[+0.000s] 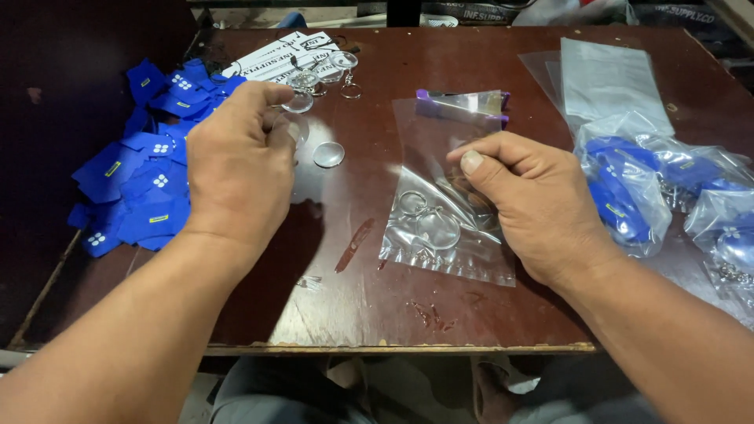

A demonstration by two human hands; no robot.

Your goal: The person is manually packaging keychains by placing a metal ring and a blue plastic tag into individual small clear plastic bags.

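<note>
Plainly, the chief risk was judged to lie with the small clear parts: the round clear disc (329,154) lay loose on the dark wooden table (393,314) just at three o'clock of the left hand (236,169), and could have been knocked away by a careless sweep of the wrist. The clear plastic bag (448,235) might likewise have slid, or its key rings (428,220) spilled, since it was pinned only at one edge.

The left hand was seen curled, its fingers drawn together on a clear dome piece (294,126); the grip itself was partly hidden by the knuckles. The right hand (534,204) was closed in a loose fist, thumb pressed against the fingers on the bag's upper side. A heap of blue tags (145,184) was spread at nine o'clock, filled bags (628,188) at three o'clock, and finished key chains (322,74) at twelve o'clock.
</note>
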